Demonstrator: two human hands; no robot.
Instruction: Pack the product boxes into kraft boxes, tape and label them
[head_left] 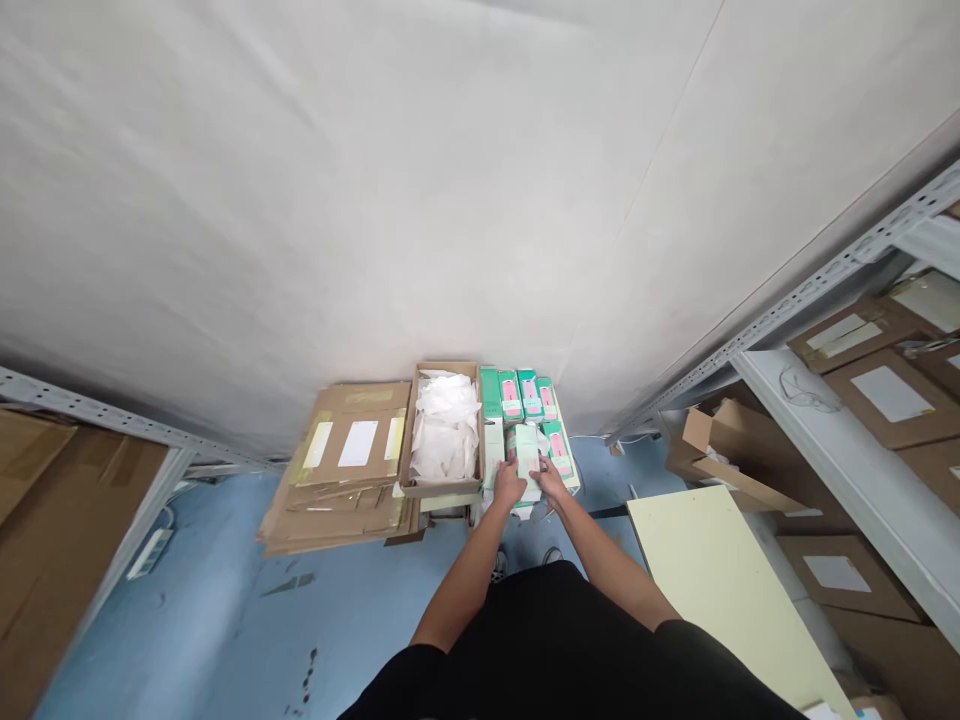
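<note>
Between my two hands is a pale green and white small box (528, 448). My left hand (509, 484) grips its left side, and my right hand (551, 478) has its fingers on the right side. Around it stand several green boxes with pink panels (530, 396), in rows at the back and right. Another pale box (493, 448) lies just left of my left hand. Beside these, an open cardboard box (411, 440) holds crumpled white paper or thin wrapping (446, 425).
Flattened cartons (356, 455) are stacked to the left. Metal shelving with brown cartons (885, 395) runs along the right, and an open carton (724, 450) stands below it. A pale yellow tabletop (727, 570) is near my right side. A power strip (151, 553) hangs at left.
</note>
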